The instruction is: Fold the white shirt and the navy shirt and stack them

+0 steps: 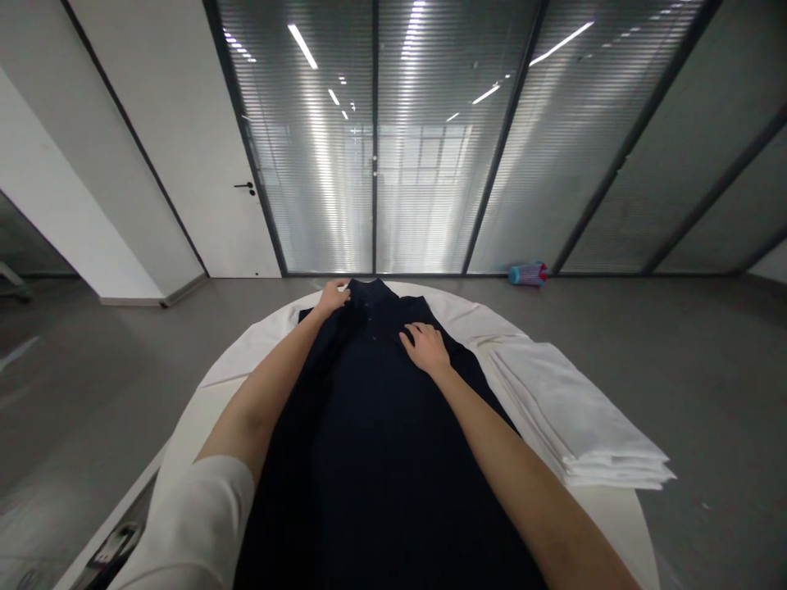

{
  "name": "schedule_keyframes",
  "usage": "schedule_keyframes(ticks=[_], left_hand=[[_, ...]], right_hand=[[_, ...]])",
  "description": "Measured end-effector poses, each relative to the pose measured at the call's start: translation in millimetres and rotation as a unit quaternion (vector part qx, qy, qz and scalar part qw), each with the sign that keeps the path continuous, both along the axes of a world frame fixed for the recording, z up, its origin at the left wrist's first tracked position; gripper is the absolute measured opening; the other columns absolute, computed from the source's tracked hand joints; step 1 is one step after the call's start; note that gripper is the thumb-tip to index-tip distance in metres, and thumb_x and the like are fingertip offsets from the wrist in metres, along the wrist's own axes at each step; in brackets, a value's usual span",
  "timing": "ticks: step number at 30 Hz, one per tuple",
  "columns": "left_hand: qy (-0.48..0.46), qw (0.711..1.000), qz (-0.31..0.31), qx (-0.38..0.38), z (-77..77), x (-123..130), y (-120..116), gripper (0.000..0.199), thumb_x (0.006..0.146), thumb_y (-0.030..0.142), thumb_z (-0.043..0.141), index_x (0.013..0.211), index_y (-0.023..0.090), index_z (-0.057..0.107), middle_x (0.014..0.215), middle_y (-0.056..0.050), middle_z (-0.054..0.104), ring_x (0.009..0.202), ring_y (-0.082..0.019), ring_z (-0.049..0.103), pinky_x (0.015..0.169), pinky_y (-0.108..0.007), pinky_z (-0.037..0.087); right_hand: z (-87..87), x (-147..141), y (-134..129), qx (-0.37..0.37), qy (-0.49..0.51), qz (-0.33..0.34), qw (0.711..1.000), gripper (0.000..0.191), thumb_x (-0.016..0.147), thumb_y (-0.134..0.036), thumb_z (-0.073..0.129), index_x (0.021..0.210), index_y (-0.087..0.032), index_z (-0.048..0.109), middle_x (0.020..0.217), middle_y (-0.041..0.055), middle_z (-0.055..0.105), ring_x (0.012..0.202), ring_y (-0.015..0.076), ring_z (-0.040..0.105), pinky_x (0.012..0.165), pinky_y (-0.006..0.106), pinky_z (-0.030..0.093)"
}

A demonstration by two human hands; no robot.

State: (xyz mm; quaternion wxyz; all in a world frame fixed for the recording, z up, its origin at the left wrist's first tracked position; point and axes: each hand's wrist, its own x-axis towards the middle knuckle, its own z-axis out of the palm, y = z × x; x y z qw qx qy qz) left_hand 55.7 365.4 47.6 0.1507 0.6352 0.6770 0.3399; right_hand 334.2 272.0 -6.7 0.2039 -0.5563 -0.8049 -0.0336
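Note:
A dark navy garment (pixel 369 426) with a collar and a few small buttons lies spread over a round white table (pixel 615 524), its collar toward the far edge. My left hand (pixel 334 297) is at the garment's upper left, beside the collar, with its fingers curled in on the dark cloth at the shoulder. Flat on the upper right part of the garment rests my right hand (pixel 425 347), fingers apart and holding nothing.
White folded cloths (pixel 584 414) are stacked on the table's right side. More white cloth (pixel 255 352) lies under the garment along the far edge. A blue and red basket-like object (pixel 527 274) lies on the floor by the glass partition.

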Motion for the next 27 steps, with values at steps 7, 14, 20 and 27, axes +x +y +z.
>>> schedule_keyframes(ticks=[7, 14, 20, 27], left_hand=[[-0.044, 0.999, 0.005, -0.016, -23.7, 12.3, 53.1, 0.035, 0.096, 0.033, 0.061, 0.126, 0.015, 0.058, 0.116, -0.009, 0.064, 0.093, -0.019, 0.067, 0.078, -0.036, 0.059], [0.048, 0.997, -0.029, 0.047, -33.8, 10.5, 42.9, 0.027, 0.093, 0.018, 0.057, 0.116, 0.014, 0.07, 0.115, -0.009, 0.07, 0.109, -0.024, 0.063, 0.099, -0.039, 0.05], [0.154, 0.986, -0.04, 0.038, -40.3, -0.6, -6.9, 0.029, 0.083, 0.021, 0.062, 0.106, 0.026, 0.079, 0.123, -0.008, 0.067, 0.124, -0.034, 0.052, 0.109, -0.052, 0.038], [0.24, 0.969, -0.066, 0.003, -36.0, 42.4, -20.6, 0.051, 0.094, 0.045, 0.05, 0.142, 0.026, 0.056, 0.14, -0.013, 0.054, 0.131, -0.034, 0.049, 0.114, -0.048, 0.03]], right_hand=[[2.0, 0.2, -2.8, -0.011, -0.004, 0.006, 1.0, 0.045, 0.103, -0.042, 0.038, 0.134, -0.018, 0.061, 0.135, 0.0111, 0.061, 0.121, 0.0285, 0.053, 0.099, 0.04, 0.039], [2.9, -0.1, -0.8, -0.021, -0.005, 0.002, 1.0, 0.042, 0.102, -0.04, 0.041, 0.129, -0.017, 0.063, 0.132, 0.011, 0.063, 0.118, 0.0285, 0.053, 0.098, 0.04, 0.039], [4.4, -0.4, -0.7, -0.03, -0.002, 0.0, 1.0, 0.039, 0.102, -0.039, 0.041, 0.121, -0.017, 0.068, 0.129, 0.0106, 0.065, 0.117, 0.0285, 0.053, 0.097, 0.04, 0.039], [7.2, -1.2, -2.8, -0.038, -0.006, -0.003, 0.999, 0.039, 0.101, -0.038, 0.042, 0.121, -0.018, 0.068, 0.129, 0.0113, 0.064, 0.118, 0.029, 0.053, 0.097, 0.04, 0.039]])
